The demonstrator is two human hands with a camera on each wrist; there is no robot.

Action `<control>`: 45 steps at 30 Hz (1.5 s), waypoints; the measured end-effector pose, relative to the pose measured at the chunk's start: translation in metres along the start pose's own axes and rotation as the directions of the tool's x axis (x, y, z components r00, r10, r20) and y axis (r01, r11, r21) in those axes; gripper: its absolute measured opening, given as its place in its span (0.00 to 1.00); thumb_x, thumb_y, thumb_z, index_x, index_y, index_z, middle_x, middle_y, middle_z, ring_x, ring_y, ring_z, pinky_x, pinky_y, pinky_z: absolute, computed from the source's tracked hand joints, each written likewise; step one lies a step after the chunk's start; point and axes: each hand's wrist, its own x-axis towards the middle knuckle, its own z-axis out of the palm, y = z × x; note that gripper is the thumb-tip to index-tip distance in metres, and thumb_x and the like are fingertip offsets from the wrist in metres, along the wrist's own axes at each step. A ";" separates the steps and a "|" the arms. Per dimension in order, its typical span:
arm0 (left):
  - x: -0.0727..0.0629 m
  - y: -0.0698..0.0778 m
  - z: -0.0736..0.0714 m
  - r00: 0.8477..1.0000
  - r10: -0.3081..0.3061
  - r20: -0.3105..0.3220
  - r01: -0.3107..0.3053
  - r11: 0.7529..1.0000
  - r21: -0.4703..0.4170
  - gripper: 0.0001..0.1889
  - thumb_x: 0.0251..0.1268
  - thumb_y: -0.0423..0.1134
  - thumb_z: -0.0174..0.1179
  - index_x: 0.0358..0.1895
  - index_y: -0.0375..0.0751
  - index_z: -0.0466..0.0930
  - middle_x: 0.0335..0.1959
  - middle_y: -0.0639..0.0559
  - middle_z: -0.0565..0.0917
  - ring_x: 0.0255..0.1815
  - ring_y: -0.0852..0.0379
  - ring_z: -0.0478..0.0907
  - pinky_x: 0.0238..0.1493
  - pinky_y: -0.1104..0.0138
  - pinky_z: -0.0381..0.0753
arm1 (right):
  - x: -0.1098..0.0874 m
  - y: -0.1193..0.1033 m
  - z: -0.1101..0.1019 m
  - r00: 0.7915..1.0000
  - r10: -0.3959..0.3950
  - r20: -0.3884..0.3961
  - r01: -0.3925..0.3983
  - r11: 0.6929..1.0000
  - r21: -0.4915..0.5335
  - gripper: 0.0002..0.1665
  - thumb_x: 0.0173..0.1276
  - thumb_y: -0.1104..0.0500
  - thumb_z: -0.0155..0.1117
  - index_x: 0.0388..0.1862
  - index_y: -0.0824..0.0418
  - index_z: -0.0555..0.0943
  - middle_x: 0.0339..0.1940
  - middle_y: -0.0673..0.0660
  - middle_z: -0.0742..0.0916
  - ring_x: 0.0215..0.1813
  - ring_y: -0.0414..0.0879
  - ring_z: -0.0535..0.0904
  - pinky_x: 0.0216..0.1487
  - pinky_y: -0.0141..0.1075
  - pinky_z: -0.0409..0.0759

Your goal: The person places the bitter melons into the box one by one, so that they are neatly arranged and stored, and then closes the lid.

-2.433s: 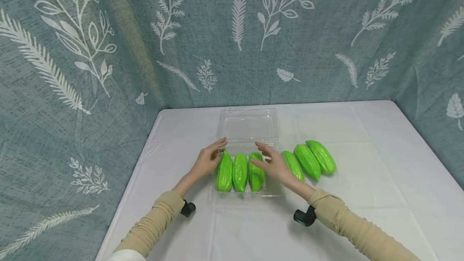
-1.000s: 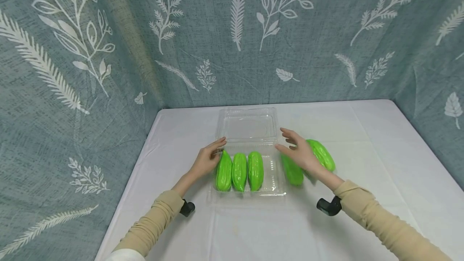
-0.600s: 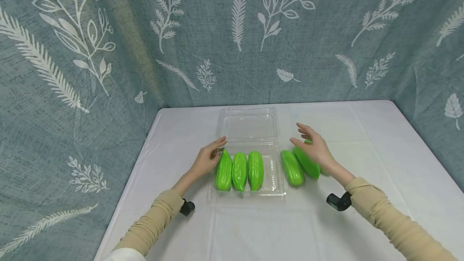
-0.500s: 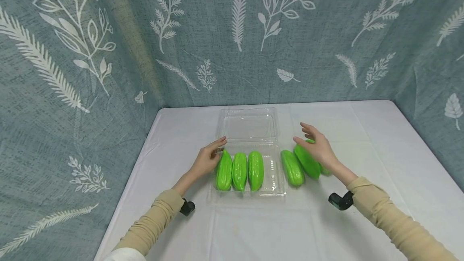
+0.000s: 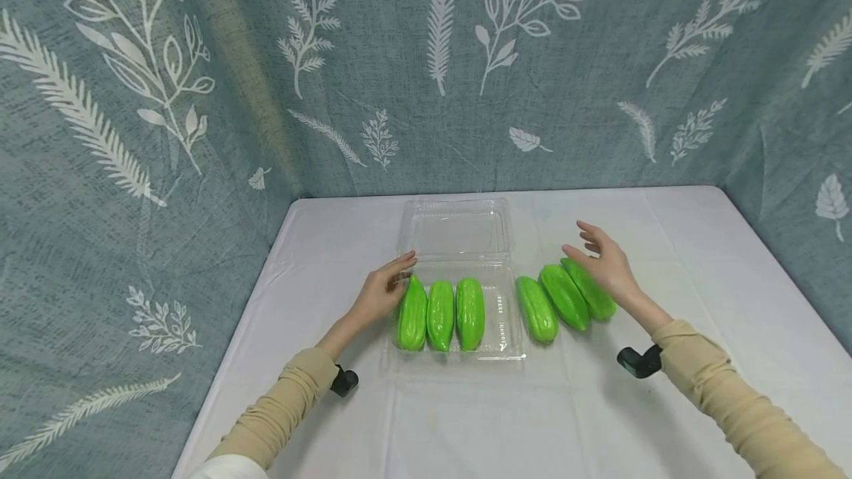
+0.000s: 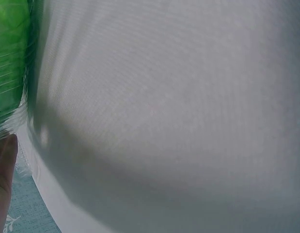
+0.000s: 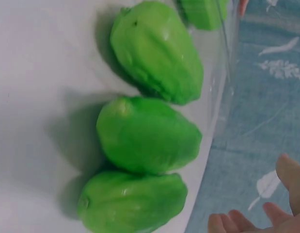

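Note:
In the head view my left hand (image 5: 378, 294) touches the left rim of a clear plastic clamshell container (image 5: 502, 331). One fingertip (image 6: 5, 167) meets its ribbed edge in the left wrist view. Three glossy, ridged green gourds lie side by side inside: left (image 5: 412, 316), middle (image 5: 440, 316) and right (image 5: 470, 314). On the cloth to the right rest three more: the nearest to the container (image 5: 536, 310), the middle (image 5: 563, 296) and the farthest right (image 5: 592, 293). My right hand (image 5: 607, 266), fingers spread and holding nothing, hovers above the farthest right gourd, partly covering it.
The container's transparent lid (image 5: 455, 229) lies folded back behind it. A white cloth (image 5: 459, 427) covers the table, and a blue-green leaf-patterned curtain (image 5: 399, 80) stands along the back and left. Each wrist carries a small black camera, such as the right one (image 5: 639, 362).
My right hand has gone from above the third gourd in the container rightward, over the loose gourds, to the farthest right one. The left hand stays at the container.

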 end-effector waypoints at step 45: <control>0.001 -0.001 0.001 1.000 -0.008 0.006 0.008 1.000 -0.005 0.24 0.60 0.18 0.48 0.62 0.28 0.71 0.69 0.39 0.67 0.61 0.40 0.75 0.61 0.54 0.77 | 0.008 0.053 -0.008 0.958 0.023 0.285 0.026 0.985 -0.169 0.33 0.72 0.53 0.52 0.70 0.68 0.62 0.68 0.75 0.68 0.65 0.74 0.65 0.63 0.63 0.70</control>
